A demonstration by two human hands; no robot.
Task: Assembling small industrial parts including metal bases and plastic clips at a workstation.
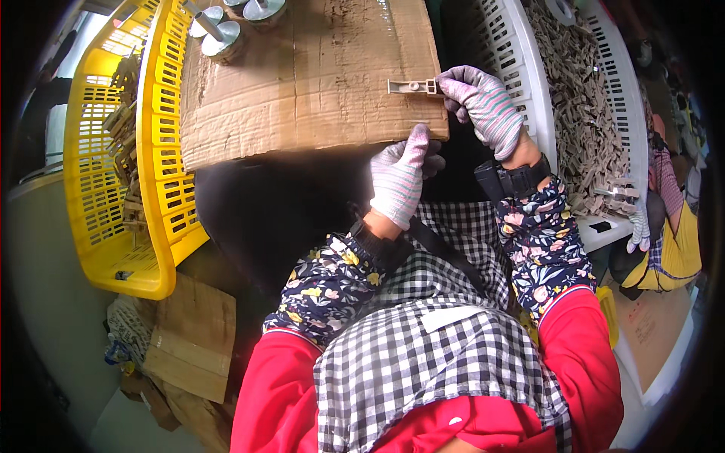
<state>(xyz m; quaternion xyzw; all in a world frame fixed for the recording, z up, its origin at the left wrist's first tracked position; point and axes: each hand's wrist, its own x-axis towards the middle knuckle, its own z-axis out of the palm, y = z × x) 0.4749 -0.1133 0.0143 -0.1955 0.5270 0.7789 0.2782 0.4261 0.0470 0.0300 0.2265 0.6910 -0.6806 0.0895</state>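
My right hand (489, 109), in a striped knit glove, pinches one end of a small beige plastic part (414, 87). The part is long and narrow, with a round hole near its middle. It points left, over the right side of a brown cardboard sheet (317, 98). Close to the sheet's front edge is my left hand (398, 181), gloved alike. Its thumb points up and its fingers are curled; whatever they may hold is hidden.
On the left stands a yellow slotted basket (162, 128) with similar parts inside. A white basket (529, 83) at the right holds a heap of beige parts (581, 113). Metal discs with stems (221, 41) rest on the sheet's far left. Folded cardboard (192, 340) lies lower left.
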